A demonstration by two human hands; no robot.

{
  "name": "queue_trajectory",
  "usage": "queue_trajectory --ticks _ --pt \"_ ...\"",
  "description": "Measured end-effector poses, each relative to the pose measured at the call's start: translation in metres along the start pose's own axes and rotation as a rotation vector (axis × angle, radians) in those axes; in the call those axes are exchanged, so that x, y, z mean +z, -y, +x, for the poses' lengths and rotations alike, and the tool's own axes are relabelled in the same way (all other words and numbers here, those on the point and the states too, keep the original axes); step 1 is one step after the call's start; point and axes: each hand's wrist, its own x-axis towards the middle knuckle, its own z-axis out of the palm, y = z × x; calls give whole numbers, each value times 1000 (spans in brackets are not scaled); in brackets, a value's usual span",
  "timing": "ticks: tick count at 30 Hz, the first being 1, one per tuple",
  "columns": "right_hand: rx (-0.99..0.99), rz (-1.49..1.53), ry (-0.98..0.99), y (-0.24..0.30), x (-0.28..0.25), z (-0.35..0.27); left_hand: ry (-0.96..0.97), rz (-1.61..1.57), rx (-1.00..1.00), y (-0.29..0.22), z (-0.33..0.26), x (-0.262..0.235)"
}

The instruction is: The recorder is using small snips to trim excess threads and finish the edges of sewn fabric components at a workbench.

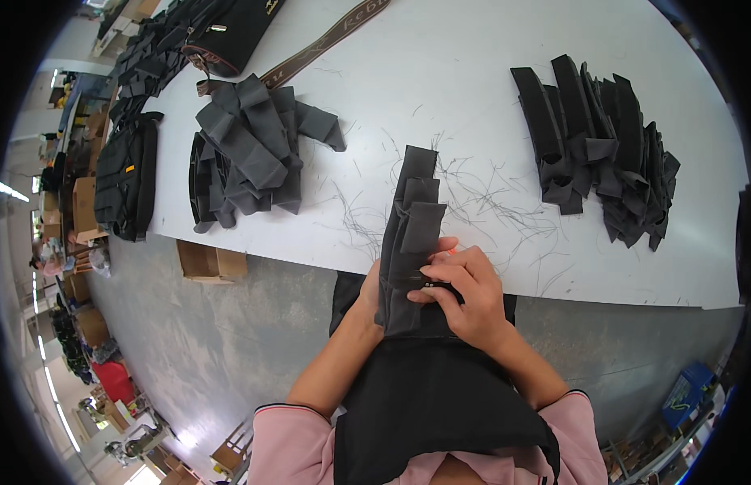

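A long black fabric strip with folded pocket-like flaps (pixel 416 234) is held up in front of me, over the table's near edge. My left hand (pixel 370 293) is closed around its lower left side, the fingers mostly hidden behind the cloth. My right hand (pixel 471 293) is at the strip's right edge, pinching small dark thread snips (pixel 428 284) whose tip lies against the fabric. A bit of orange shows by the right fingers. Cut loose threads (pixel 480 202) are scattered over the white table (pixel 440 73) beyond the strip.
Similar black pieces lie in a heap (pixel 254 145) at left and in a row (pixel 594 145) at right. A black bag (pixel 234 36), a brown printed strap (pixel 327 42) and a black backpack (pixel 129 174) are at far left. An open cardboard box (pixel 211 262) stands below the table's edge.
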Motion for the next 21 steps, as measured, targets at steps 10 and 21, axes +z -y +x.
queue_trajectory --ticks 10,21 --pt "-90 -28 3 1 2 1 266 -113 -52 6 2 -20" --pt "-66 -67 -7 7 3 -1 137 -3 -64 5 -1 -9"
